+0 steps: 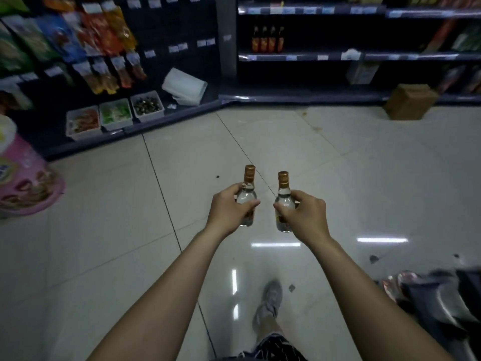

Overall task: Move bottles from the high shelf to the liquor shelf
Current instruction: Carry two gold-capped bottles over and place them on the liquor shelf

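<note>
L hand (229, 208) curls fingers + thumb round a small clear glass bottle (247, 198), upright, w/ ribbed gold screw cap. R hand (304, 212) grips a twin bottle (283, 190) likewise. Both are side by side, not touching, over glossy pale floor tiles (104, 230). A dark metal shelf (299, 57) ahead holds four amber bottles (268, 39).

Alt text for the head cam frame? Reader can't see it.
Left hand and right hand each hold a small clear gold-capped bottle upright, left bottle and right bottle, over a tiled shop floor. Ahead, dark shelves hold four dark bottles; snack packets hang at left.
</note>
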{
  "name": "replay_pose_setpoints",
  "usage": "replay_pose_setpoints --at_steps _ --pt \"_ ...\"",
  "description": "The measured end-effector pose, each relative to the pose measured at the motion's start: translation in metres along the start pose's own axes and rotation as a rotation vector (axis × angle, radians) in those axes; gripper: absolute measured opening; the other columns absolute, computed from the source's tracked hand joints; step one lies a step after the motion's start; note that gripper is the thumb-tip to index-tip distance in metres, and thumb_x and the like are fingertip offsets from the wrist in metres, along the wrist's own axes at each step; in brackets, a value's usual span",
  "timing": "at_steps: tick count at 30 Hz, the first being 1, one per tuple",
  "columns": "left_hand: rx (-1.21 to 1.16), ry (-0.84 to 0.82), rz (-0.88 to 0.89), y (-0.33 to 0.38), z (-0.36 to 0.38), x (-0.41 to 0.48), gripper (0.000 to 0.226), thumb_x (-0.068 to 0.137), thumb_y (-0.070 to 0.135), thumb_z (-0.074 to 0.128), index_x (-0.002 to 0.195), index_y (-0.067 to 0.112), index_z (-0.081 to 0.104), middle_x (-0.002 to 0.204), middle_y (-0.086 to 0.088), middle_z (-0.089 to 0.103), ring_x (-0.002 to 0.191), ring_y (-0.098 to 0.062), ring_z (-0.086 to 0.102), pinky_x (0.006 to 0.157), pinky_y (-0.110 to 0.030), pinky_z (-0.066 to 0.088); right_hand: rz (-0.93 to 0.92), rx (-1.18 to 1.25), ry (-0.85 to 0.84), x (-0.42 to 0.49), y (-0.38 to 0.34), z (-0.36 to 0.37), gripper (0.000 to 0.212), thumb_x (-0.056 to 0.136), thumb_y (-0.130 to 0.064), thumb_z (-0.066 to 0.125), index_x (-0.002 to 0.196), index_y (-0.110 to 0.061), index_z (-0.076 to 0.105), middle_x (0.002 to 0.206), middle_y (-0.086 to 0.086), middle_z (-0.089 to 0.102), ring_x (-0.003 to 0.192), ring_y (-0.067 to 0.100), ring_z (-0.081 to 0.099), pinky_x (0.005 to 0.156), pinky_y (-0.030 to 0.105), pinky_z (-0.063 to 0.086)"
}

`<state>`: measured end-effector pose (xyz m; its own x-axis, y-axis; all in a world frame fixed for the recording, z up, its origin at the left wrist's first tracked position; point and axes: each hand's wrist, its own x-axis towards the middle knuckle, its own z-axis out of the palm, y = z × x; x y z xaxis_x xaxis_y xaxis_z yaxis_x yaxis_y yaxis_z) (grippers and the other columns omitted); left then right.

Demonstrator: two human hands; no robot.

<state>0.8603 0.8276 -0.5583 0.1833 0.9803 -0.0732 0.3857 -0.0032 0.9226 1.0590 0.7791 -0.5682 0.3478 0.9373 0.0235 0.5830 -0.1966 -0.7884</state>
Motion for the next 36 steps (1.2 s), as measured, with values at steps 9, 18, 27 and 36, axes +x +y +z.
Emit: replay_pose_setpoints --at_steps 9,18,27,36 --pt "0.027 0.100 -0.012 0.050 0.047 0.241 0.031 0.078 0.036 0.085 0.090 0.054 0.064 0.093 0.042 0.066 0.082 0.017 0.062 0.067 -0.003 0.047 -0.038 0.060 -0.057 0.259 0.000 -0.028 0.014 0.079 -0.034 0.083 0.088 -0.032 0.072 0.078 -0.018 0.068 0.071 -0.005 0.064 0.054 0.005 0.045" --pt "-0.036 0.119 0.007 0.079 0.106 0.517 0.035 0.073 0.049 0.083 0.104 0.036 0.073 0.094 0.028 0.073 0.084 0.009 0.068 0.077 -0.014 0.054 -0.141 0.037 -0.043 0.544 0.011 -0.028 0.012 0.079 -0.035 0.083 0.085 -0.032 0.074 0.072 -0.017 0.071 0.073 -0.003 0.065 0.062 0.009 0.047" --pt "-0.098 -0.005 0.045 0.157 0.156 0.783 0.026 0.083 0.040 0.080 0.107 0.037 0.070 0.098 0.020 0.075 0.088 -0.001 0.072 0.087 -0.035 0.061 -0.122 0.090 0.003 0.808 0.003 -0.071 0.016 0.083 -0.035 0.082 0.097 -0.028 0.075 0.079 -0.013 0.073 0.072 0.003 0.068 0.063 0.015 0.052" --pt "-0.070 -0.110 0.085 0.225 0.235 1.016 0.025 0.085 0.035 0.080 0.108 0.033 0.071 0.099 0.017 0.076 0.090 0.000 0.071 0.085 -0.031 0.058 -0.162 0.202 -0.003 1.052 0.042 -0.127 0.028 0.085 -0.031 0.082 0.107 -0.041 0.067 0.085 -0.024 0.071 0.086 -0.014 0.065 0.066 0.002 0.048"
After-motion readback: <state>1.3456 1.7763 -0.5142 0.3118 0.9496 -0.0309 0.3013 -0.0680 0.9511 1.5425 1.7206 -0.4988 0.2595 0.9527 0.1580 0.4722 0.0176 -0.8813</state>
